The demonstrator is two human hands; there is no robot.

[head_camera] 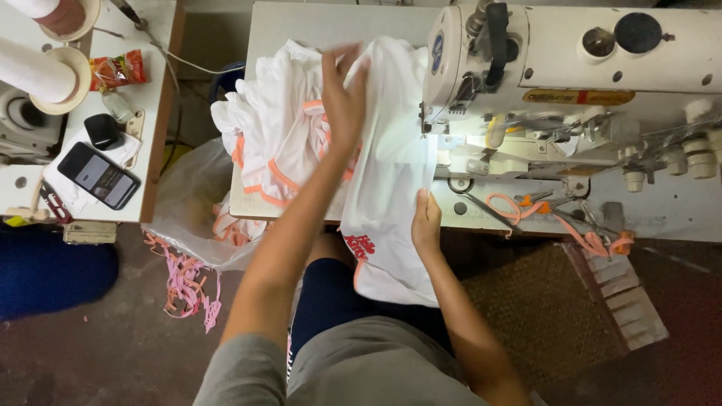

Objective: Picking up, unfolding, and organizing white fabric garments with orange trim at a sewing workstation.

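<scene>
both hands pinch white garment (391, 188): left hand (344, 98) top, right hand (426, 224) lower edge.

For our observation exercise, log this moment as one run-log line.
left hand: grips white garment top | right hand: holds its edge | sewing machine: beside | pile of white pieces: on table
</scene>
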